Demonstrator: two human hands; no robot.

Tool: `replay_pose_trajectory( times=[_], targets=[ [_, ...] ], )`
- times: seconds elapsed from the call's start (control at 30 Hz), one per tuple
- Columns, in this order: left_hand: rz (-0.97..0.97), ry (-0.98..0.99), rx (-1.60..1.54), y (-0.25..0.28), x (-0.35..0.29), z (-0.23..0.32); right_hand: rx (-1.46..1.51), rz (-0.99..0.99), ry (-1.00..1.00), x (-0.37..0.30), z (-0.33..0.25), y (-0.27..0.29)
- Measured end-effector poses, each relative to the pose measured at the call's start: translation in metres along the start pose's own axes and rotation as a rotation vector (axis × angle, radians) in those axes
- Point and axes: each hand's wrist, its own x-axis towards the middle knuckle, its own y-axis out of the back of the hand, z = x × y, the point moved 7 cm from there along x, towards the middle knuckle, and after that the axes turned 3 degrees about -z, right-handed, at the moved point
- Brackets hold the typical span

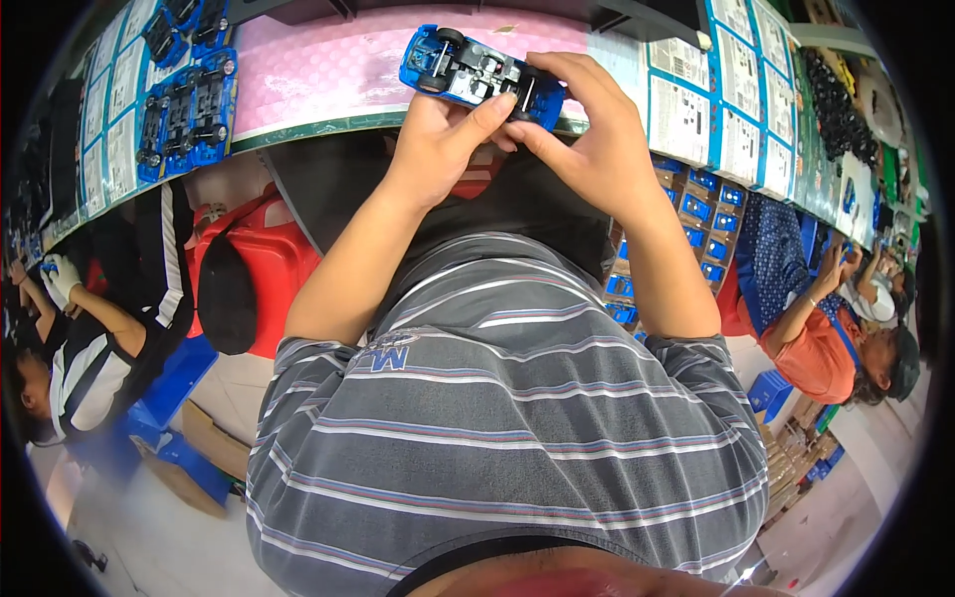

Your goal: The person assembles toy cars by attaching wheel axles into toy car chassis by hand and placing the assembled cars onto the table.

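A blue toy car (468, 75), underside up, is held between my two hands over the near edge of the workbench. My left hand (443, 139) grips it from below, its thumb pressed on the middle of the chassis. At the car's right end my right hand (592, 124) closes round it, with fingers on the far side and thumb on the near side. Grey and black chassis parts and dark wheels show on the upturned face. The fingertips under the car are hidden.
Several blue toy cars (187, 114) lie underside up at the bench's left. Pink patterned sheeting (318, 60) covers the middle. Printed sheets (679, 114) line the right. Below are a box of blue parts (701, 214) and a red stool (269, 239). People work on both sides.
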Motion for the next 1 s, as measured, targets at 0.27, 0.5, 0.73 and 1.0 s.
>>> replay_pose_trajectory(
  times=[0.27,0.5,0.73,1.0],
  targets=[
    [0.379,-0.245,0.018,0.075,-0.056,0.070,-0.247,0.124,0.071,-0.008,0.042,0.013],
    [0.664,-0.365,0.266,0.214,-0.098,0.216,-0.257,0.154,-0.060,0.000,0.073,0.007],
    [0.921,-0.196,0.408,0.411,-0.058,0.311,-0.274,0.159,-0.070,0.003,0.072,0.009],
    [0.877,0.195,0.609,0.491,-0.007,0.290,-0.243,0.166,-0.073,0.008,0.071,0.007]
  ],
)
